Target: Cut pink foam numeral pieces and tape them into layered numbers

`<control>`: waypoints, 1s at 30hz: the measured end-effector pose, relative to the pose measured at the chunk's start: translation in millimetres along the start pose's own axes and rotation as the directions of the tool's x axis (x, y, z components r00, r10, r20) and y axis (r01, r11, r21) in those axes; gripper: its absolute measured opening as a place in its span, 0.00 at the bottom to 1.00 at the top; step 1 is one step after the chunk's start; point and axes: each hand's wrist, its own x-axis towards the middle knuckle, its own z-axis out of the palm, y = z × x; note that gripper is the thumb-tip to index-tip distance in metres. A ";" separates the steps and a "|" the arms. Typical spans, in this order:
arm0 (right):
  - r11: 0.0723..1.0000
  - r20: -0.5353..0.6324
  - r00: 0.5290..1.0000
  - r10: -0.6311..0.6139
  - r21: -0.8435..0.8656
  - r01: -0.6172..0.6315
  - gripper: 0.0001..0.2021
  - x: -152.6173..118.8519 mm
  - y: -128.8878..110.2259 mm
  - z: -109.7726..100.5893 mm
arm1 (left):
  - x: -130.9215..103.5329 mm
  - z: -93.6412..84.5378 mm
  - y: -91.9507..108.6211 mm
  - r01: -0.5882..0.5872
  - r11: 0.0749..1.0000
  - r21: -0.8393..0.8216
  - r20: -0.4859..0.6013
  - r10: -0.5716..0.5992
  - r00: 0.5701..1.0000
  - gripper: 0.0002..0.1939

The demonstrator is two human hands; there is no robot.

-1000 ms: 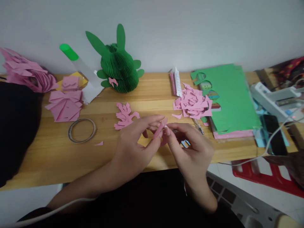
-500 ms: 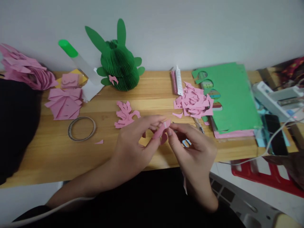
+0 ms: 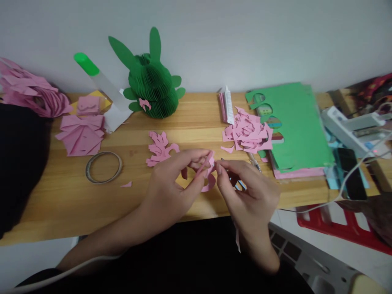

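Observation:
A small curved pink paper cutout (image 3: 209,183) is pinched between the thumb and fingers of my left hand (image 3: 174,181), tilted on edge above the table. My right hand (image 3: 249,188) is just to the right of it, thumb and forefinger pressed together; anything between those tips is too small to make out. Under the right palm a blue-and-white object (image 3: 240,185) shows only in part. Left of the hands, several pink paper cutouts (image 3: 159,149) lie in a loose group. A green honeycomb-paper figure (image 3: 153,85) with long ears and a pink piece on its front stands at the back.
Pink scraps (image 3: 248,130) lie beside a white tube (image 3: 229,106). Green sheets (image 3: 303,126) are stacked to the right, near a phone (image 3: 350,173) and a white cable. A tape roll (image 3: 104,182), folded pink paper (image 3: 81,134) and a green-capped glue bottle (image 3: 87,64) are on the left.
The pink cutout has turned more on edge in my left hand. My right fingertips have come slightly away from the paper, and the white patch on it shows less.

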 end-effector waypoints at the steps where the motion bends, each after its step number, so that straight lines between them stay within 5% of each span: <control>1: 1.000 0.000 1.000 -0.014 -0.011 0.014 0.05 0.2 -0.2 -0.3 | -0.1 0.5 -0.9 0.002 1.000 -0.007 -0.002 -0.002 1.000 0.14; 14: 0.989 0.001 0.991 -0.131 -0.067 0.131 0.05 5.2 -0.4 1.6 | 4.4 -0.1 5.5 0.034 0.998 0.048 0.031 -0.035 0.999 0.12; 21: 0.986 -0.008 0.988 -0.154 -0.058 0.153 0.05 9.0 -1.3 3.7 | 9.6 0.7 1.9 0.205 0.976 -0.076 0.056 -0.201 0.978 0.13; 27: 0.996 0.041 0.999 -0.031 0.083 0.027 0.05 17.0 13.3 8.2 | 10.8 -14.2 -13.9 0.367 0.906 -0.211 0.068 -0.361 0.930 0.12; 30: 0.980 0.172 0.982 0.078 0.166 -0.107 0.07 38.6 20.4 28.7 | 0.1 -35.6 -35.5 0.467 0.811 -0.354 0.013 -0.495 0.869 0.12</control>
